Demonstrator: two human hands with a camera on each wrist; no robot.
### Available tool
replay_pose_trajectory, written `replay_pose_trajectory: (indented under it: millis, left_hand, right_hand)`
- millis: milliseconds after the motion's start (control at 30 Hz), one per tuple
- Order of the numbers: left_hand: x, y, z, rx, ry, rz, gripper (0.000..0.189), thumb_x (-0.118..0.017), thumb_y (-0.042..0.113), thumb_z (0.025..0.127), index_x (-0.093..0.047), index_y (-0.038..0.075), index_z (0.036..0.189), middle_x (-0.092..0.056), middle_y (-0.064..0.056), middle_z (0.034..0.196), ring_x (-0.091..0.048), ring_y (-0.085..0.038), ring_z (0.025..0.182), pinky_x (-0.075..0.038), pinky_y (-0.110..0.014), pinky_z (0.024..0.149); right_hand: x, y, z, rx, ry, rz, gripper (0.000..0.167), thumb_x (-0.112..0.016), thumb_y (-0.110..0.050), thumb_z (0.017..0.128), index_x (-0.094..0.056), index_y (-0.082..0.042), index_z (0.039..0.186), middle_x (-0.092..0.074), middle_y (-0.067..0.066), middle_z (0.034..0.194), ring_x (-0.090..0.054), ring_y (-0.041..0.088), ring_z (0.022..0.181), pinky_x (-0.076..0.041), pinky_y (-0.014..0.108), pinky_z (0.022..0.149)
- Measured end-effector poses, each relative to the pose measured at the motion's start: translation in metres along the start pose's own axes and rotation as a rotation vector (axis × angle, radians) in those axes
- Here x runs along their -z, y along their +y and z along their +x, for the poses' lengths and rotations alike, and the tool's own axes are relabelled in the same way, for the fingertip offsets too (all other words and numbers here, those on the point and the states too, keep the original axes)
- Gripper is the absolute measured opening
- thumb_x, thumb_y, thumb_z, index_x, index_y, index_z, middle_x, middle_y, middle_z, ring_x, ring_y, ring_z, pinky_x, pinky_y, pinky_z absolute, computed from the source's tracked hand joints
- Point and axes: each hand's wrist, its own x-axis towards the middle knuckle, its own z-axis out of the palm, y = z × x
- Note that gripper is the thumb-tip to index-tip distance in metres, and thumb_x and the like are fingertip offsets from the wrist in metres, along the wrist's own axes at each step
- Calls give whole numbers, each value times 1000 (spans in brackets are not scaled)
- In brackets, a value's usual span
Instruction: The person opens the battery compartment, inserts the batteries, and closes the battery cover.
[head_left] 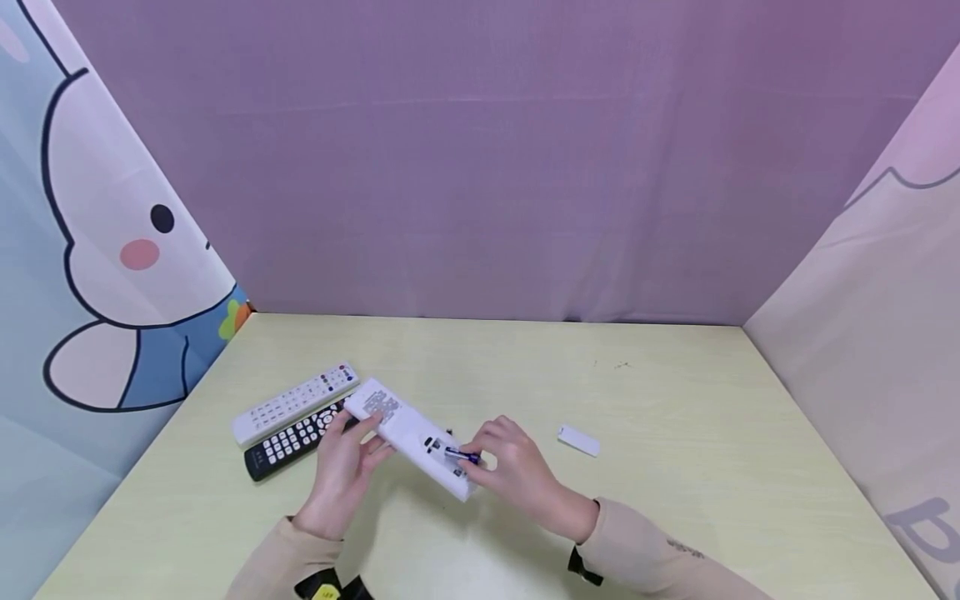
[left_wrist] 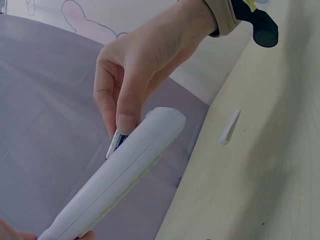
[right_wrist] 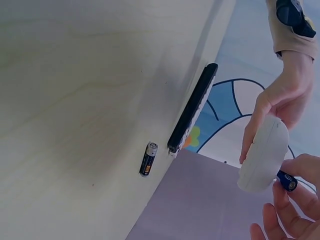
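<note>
My left hand (head_left: 341, 479) grips a white remote control (head_left: 408, 427) by one end, raised over the table with its back turned up. Its battery compartment lies uncovered at the other end, metal contacts showing. Between thumb and fingers my right hand (head_left: 521, 467) pinches a dark blue battery (head_left: 462, 455), tilted against that compartment. The left wrist view shows the battery's silver side (left_wrist: 116, 142) at the remote's edge. A second battery (right_wrist: 148, 159) lies on the table in the right wrist view. The small white battery cover (head_left: 579, 440) rests on the table beyond my right hand.
To the left, a white remote (head_left: 296, 406) and a black remote (head_left: 288, 446) lie side by side, the black one partly behind my left hand. A purple cloth (head_left: 480, 167) stands along the table's back edge, with printed cloths on both sides.
</note>
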Motion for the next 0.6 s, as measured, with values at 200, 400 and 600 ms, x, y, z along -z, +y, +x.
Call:
replay_pose_trajectory:
  millis: [200, 400, 600]
  left_hand:
    - [-1, -1, 0, 2, -3, -12, 56, -41, 4, 91, -12, 7, 139, -41, -13, 120, -60, -14, 85, -50, -25, 83]
    - [-3, -1, 0, -3, -7, 0, 55, -41, 4, 91, -15, 6, 138, -43, -13, 118, -61, -14, 85, -51, -24, 81]
    - [-4, -2, 0, 0, -1, -8, 48, -40, 2, 90, -21, 6, 134, -47, -10, 113, -61, -16, 84, -52, -24, 79]
  right_hand:
    - [-3, 0, -1, -8, 28, 9, 15, -76, -8, 63, -64, -7, 72, -58, -3, 70, -49, 10, 70, -43, 13, 62]
    - [-6, -1, -2, 5, 46, 4, 16, -75, -5, 62, -62, -7, 70, -57, -3, 69, -48, 10, 70, -44, 13, 62]
    - [-10, -1, -2, 32, 76, -33, 16, -74, -6, 61, -61, -7, 69, -55, -3, 68, -47, 9, 67, -41, 12, 60]
